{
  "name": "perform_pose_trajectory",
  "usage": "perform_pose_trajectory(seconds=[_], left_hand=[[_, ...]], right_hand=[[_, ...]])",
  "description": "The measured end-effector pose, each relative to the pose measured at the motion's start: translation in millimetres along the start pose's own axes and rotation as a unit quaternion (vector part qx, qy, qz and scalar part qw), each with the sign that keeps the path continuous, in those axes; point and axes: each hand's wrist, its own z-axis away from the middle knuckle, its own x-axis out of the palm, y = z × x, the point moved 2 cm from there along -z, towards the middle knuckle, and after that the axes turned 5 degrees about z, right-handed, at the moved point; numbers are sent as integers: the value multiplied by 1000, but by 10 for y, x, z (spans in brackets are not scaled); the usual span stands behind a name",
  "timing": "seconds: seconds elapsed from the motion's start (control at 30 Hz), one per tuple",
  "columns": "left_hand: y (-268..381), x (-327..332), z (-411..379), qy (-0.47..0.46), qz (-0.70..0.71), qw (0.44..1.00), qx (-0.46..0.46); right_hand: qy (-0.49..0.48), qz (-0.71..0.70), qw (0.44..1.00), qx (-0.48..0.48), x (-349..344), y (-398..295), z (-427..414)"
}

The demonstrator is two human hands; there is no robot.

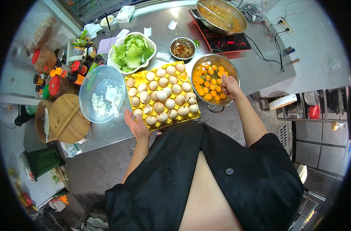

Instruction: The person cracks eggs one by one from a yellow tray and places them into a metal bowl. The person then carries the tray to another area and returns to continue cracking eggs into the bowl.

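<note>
A yellow egg tray (139,74) lies at the front edge of the steel table, filled with brown eggshells (158,107), several cracked or broken open. One half shell (183,77) at its far right corner holds some yolk. By the tray's near left corner is my left hand (138,127), fingers apart, the thumb close to the shells. A two-handled steel pot (236,72) right of the tray contains many raw yolks (213,86) in egg white. Over the pot's right side my right hand (230,88) has its fingers bent together; whether they pinch something is hidden.
Left of the tray stand a clear plastic bowl (84,99) with rice and a white spoon (113,101), and a wooden tub lid (68,121). Behind are a basket of lettuce (132,46), a sauce bowl (183,49), and a soup pan (221,17) on a lit induction cooker (227,43).
</note>
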Motion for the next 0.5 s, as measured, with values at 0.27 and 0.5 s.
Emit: perform_pose_trajectory(seconds=[0.27, 0.5], left_hand=[[-7, -4, 6, -5, -5, 1000, -4], [-2, 6, -2, -7, -4, 1000, 0]], right_hand=[[12, 66, 998, -21, 11, -17, 21], [136, 272, 946, -110, -38, -54, -106]])
